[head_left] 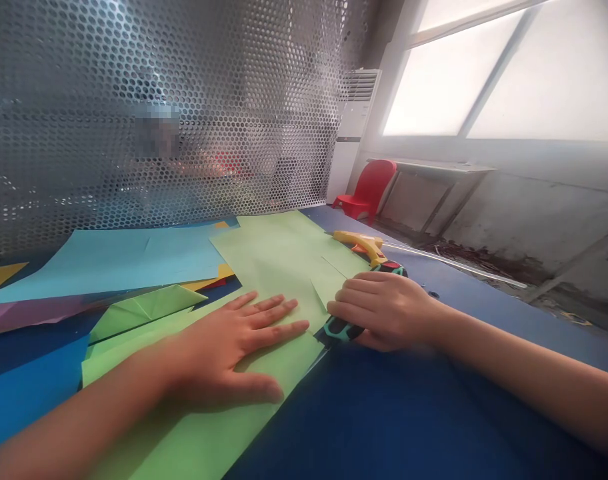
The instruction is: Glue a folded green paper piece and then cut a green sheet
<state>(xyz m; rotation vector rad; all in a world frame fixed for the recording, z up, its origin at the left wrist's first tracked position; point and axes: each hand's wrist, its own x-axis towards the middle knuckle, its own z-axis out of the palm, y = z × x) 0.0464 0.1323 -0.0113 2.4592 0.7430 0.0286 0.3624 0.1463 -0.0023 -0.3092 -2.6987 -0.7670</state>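
My left hand [244, 343] lies flat with fingers spread on a light green sheet of paper [199, 440]. Wrapped in my right hand [384, 307] is a utility knife [343, 330] with a black and teal grip and a red part on top. Its front end points down at the right edge of the green paper, close to my left fingertips; the blade is hard to make out. Slits or cut lines show in the green paper [279, 250] beyond my hands. A folded green paper piece [147, 310] lies left of my left hand.
A yellow glue gun [361, 245] lies just beyond my right hand, near white sticks [454, 262]. Blue sheets [149, 257], a purple sheet [39, 312] and yellow scraps cover the left of the blue table [384, 413]. A perforated metal screen [209, 87] stands behind; a red chair [371, 187] is beyond.
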